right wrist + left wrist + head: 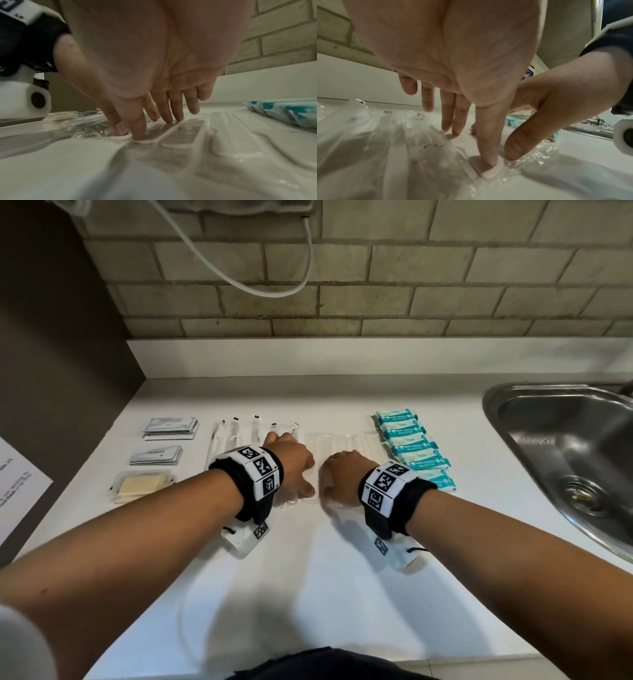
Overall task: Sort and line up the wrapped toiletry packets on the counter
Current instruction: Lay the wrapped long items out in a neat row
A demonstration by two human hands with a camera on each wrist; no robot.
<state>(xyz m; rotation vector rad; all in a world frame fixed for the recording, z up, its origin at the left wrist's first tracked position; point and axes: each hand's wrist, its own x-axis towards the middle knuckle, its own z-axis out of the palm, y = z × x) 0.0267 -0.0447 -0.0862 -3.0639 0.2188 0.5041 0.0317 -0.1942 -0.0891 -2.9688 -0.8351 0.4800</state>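
a: white counter (pixel 308 594), glossy, with a low white upstand at the back. grey-beige brick wall (pixel 376 285) above, a white cable (pixel 239 282) looping down across it. steel sink (pixel 565 446) set in at the right, dark panel (pixel 51 354) at the left with a printed sheet (pixel 20 484) on it.

b: seen only from the head view: whole layout. teal mini wipes packs (pixel 416 450) overlapping in a slanted row near the sink, flat white strip packets (pixel 346 443) just left of those, clear-wrapped long packets (pixel 239 433) further left, then two stacks of grey sachets (pixel 171 428) and a wrapped pale yellow pad (pixel 140 486) toward the dark panel.

a: from the left wrist view only: left hand (pixel 453 67) with straight fingers, thumb tip and two fingertips pressed down on one white strip packet, crinkled clear wrap bunched beside it. right hand (pixel 556 108) just alongside, thumb touching down on clear wrap.

b: from the right wrist view only: right hand (pixel 154 67), fingers straight, tips pressed flat on the next strips, nothing gripped. strips lying side by side, long edges close, rounded ends, thin and white under clear film.

a: both hands flat and uncurled, then, pushing rather than holding. strip packets mid-counter, between the clear-wrapped ones and the wipes.
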